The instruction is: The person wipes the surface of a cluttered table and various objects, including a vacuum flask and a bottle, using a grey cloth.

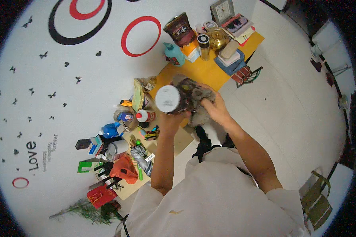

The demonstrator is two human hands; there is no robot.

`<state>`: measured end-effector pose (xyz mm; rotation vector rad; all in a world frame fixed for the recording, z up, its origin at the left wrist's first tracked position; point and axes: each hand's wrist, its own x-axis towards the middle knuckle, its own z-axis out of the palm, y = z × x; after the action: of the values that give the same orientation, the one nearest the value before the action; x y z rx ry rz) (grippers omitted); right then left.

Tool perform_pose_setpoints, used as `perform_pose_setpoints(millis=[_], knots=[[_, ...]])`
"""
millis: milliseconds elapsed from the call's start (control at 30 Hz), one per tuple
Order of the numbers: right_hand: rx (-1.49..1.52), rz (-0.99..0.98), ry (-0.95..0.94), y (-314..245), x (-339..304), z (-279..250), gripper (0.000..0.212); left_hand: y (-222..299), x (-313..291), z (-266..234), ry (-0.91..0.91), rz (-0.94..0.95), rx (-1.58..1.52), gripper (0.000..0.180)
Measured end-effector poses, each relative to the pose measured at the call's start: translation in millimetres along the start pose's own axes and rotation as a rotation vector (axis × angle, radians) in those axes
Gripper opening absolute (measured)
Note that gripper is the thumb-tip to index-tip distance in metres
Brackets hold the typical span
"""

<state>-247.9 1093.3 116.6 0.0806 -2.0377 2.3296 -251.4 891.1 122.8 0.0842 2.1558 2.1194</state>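
Observation:
My left hand (175,121) is closed round a dark jar with a white lid (167,98), tilted so that the lid faces left. In my right hand (216,107) is a bunched grey-brown cloth (203,96), pressed against the jar's side and hanging below it. Both are held up over the near part of a yellow table (197,73). The fingers of my left hand are partly hidden under the jar.
Beyond the jar stand a teal bottle (174,54), a glass tumbler (203,47) and a golden pot (217,38). Left of my left arm, a crowded surface holds a red-capped bottle (146,115), an orange plastic bag (124,169) and a white-lidded can (118,147).

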Motion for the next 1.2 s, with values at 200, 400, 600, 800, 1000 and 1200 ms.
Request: perform_pose_setpoints(millis=[200,400,600,800,1000,1200], knots=[[0.335,0.589,0.242,61.3,-48.2,-95.1,0.038,35.0,-22.9,73.4,-0.04,0.135,0.11,0.091],[0.618,0.355,0.274,-5.4,-65.2,-170.8,0.059,36.4,-41.0,130.4,0.018,0.185,0.343,0.076],[-0.163,-0.192,0.237,-97.0,-74.6,-137.5,0.053,7.1,-25.6,174.1,0.033,0.253,0.281,0.069],[-0.332,-0.141,0.185,-117.1,-39.8,-145.8,0.057,51.7,-31.0,194.8,-0.001,0.462,0.616,0.066],[-0.701,-0.577,0.332,-102.0,-41.4,-115.1,0.05,40.4,-12.0,180.5,0.048,0.487,0.584,0.055],[-0.202,-0.132,0.242,-128.2,-20.3,-101.4,0.051,51.8,-4.4,157.2,-0.189,0.371,0.422,0.073]])
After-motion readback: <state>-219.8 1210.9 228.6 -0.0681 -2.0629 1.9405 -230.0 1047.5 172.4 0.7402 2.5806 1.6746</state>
